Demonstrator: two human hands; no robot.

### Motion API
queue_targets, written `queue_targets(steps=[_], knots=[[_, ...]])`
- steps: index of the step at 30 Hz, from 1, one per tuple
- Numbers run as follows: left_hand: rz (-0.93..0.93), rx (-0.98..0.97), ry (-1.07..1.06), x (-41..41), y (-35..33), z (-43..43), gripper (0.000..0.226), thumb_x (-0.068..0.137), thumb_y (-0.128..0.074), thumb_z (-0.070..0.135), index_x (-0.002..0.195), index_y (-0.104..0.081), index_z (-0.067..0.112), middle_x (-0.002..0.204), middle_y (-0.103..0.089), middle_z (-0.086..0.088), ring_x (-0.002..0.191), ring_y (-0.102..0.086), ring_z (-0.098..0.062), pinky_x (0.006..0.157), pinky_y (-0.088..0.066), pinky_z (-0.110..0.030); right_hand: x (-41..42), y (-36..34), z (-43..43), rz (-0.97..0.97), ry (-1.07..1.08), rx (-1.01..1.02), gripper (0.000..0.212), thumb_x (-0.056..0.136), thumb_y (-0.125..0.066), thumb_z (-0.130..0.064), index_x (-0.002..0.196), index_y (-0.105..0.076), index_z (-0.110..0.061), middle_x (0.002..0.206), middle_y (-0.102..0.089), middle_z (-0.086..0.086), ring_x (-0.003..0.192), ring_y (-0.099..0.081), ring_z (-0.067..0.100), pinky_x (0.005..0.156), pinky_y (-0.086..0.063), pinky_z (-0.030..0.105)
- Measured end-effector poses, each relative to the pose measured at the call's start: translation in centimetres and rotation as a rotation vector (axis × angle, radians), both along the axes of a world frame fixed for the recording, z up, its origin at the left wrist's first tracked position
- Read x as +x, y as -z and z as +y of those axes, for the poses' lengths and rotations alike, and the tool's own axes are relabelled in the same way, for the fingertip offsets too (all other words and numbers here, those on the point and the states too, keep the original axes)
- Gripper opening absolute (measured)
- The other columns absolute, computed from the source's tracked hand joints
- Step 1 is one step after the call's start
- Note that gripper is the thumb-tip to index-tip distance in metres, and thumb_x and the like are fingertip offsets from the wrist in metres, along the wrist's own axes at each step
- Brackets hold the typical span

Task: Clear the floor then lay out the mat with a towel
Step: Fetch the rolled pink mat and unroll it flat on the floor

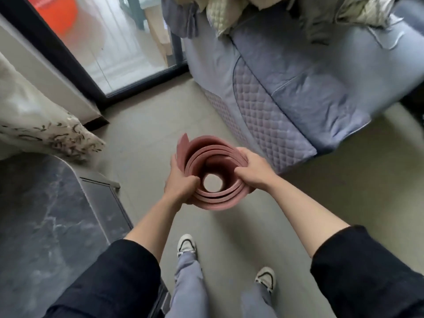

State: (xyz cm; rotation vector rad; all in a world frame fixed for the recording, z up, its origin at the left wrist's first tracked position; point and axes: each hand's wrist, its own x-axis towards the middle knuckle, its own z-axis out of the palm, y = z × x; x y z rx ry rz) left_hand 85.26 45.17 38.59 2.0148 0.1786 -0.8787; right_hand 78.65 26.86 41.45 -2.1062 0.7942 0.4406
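Dark sleeves (110, 278) frame both hands, left (181, 182) and right (254, 171), gripping opposite sides of an upright rolled pink mat (213, 157) above the floor (146, 125).

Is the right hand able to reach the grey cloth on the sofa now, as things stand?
Probably not at once. The right hand and the left hand both have a grip on the rolled pink mat, and the grey cloth lies far off on the sofa.
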Motion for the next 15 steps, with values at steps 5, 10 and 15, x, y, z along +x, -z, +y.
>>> queue_targets(steps=[5,10,15], knots=[[0.018,-0.001,0.219,-9.8,1.2,-9.0,0.070,0.052,-0.050,0.013,0.120,-0.048,0.030,0.099,-0.066,-0.001,0.083,-0.065,-0.021,0.042,-0.049,-0.020,-12.6,1.9,-8.4,0.107,0.116,-0.012,0.049,0.063,-0.055,-0.033,0.109,-0.048,-0.047,0.100,-0.067,0.001,0.074,-0.063,0.023,0.040,-0.044,0.023],[0.053,0.053,0.390,-21.8,2.3,-21.0,0.058,0.058,-0.044,0.014,0.115,-0.052,0.022,0.098,-0.063,-0.014,0.072,-0.067,-0.037,0.042,-0.054,-0.034,-27.7,4.0,-18.7,0.107,0.327,-0.024,0.033,0.058,-0.055,-0.041,0.088,-0.053,-0.030,0.083,-0.065,0.002,0.072,-0.065,0.029,0.053,-0.059,0.039],[-0.026,0.110,0.562,-33.3,3.7,-31.9,0.048,0.061,-0.043,0.013,0.107,-0.056,0.019,0.097,-0.064,-0.011,0.078,-0.063,-0.029,0.040,-0.050,-0.025,-40.6,5.7,-27.4,0.029,0.488,-0.061,0.025,0.069,-0.061,-0.034,0.091,-0.057,-0.023,0.098,-0.064,0.006,0.094,-0.058,0.029,0.080,-0.048,0.036]])
